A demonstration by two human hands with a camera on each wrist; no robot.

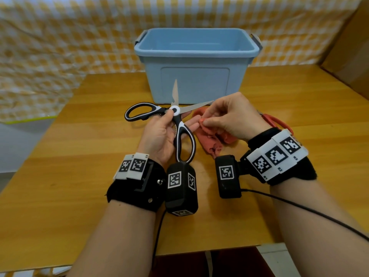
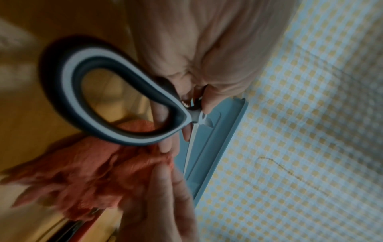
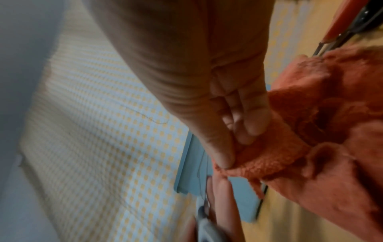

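Left hand (image 1: 159,134) grips one pair of open scissors (image 1: 175,110); right hand (image 1: 233,116) pinches one orange cloth (image 1: 207,140), perhaps frayed.

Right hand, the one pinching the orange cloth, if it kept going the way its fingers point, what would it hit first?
Probably the fingertips of the left hand, just past the pinched edge of the orange cloth, then the open scissors that hand holds; the depth between them is unclear.

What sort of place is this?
Likely a staged recording setup: a wooden table backed by hung yellow checked cloth, a blue bin, and marker-tagged bands on both wrists.
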